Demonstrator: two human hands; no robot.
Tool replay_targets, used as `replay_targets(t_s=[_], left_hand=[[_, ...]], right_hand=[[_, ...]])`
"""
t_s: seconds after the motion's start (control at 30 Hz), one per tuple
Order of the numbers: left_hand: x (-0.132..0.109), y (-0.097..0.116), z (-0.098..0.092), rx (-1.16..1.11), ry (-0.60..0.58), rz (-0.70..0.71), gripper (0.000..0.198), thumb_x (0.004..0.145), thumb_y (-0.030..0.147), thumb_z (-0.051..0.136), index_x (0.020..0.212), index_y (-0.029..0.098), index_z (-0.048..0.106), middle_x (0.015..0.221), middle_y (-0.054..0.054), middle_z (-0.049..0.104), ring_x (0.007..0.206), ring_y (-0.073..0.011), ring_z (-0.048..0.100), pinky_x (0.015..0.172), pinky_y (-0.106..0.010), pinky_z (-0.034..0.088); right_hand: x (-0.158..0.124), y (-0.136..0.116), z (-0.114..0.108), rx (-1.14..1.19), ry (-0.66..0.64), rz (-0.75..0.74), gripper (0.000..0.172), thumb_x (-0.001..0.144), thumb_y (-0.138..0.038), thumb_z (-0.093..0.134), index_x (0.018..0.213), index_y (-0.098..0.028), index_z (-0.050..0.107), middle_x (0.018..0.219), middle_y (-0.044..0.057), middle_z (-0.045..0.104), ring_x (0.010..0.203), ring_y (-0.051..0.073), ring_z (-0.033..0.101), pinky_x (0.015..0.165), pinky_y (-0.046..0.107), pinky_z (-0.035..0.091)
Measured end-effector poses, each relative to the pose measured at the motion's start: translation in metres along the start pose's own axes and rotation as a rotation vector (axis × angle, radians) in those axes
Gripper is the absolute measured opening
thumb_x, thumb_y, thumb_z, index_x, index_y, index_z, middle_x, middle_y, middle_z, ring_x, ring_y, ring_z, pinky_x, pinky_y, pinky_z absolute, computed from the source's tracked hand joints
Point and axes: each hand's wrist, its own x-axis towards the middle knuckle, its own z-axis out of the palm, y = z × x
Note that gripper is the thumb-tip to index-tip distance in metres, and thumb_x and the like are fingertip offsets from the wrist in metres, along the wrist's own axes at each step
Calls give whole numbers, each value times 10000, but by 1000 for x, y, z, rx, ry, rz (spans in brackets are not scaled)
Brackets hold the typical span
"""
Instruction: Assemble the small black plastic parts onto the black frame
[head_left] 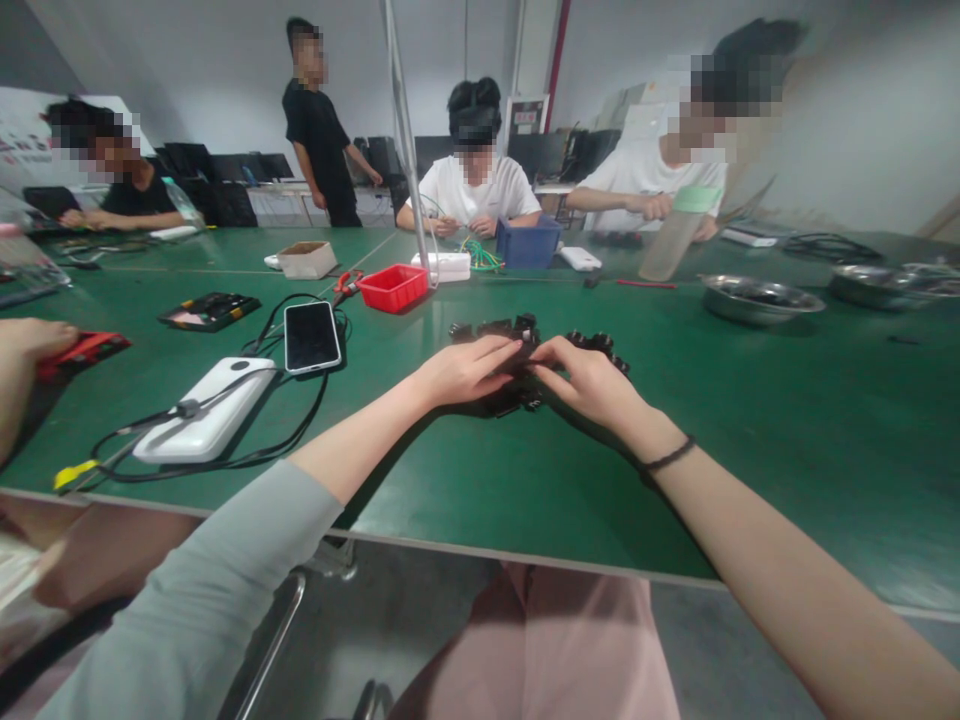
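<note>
green matting is spread over the long work table (525,480), and several other people are seated along its far side. at the left edge, a co-worker's hand (22,345) is laid on a flat red object (82,352). just to the right, a white rectangular power bank (206,408) is laid among looped black cables (300,425), and a black smartphone (311,336) is placed face up just behind it. further back, a red plastic bin (394,287) is set beside a slanted metal pole (409,150). near the middle of the table, the left hand (461,370) is stretched out, its fingers nearly straight and laid over a cluster of small black plastic parts (525,328); whether anything is gripped beneath it cannot be told. the cluster is rested on the table between both hands and touched by each. the right hand (592,385) is bent at the knuckles, thumb and fingertips closed on the cluster, and a thin black band (667,458) is worn at its wrist. well to the right, a round steel bowl (761,298) is set.
</note>
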Motion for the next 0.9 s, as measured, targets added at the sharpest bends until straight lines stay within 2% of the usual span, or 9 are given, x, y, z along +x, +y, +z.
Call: replay_targets(t_s=[0.63, 0.9], left_hand=[[1, 1, -1, -16, 11, -6, 488, 945, 277, 543, 1383, 90, 436, 1194, -176, 651, 1083, -218, 676, 880, -312, 604], [-3, -1, 2, -21, -24, -24, 489, 952, 288, 529, 1398, 110, 432, 1213, -188, 647, 1115, -227, 669, 885, -326, 605]], right_hand=[[0, 0, 1, 20, 9, 9, 64, 913, -245, 536, 963, -212, 561, 927, 85, 738, 815, 240, 715, 721, 335, 549], [0, -1, -1, 14, 4, 12, 73, 910, -256, 542, 962, -214, 570, 928, 87, 738, 810, 247, 711, 723, 346, 546]])
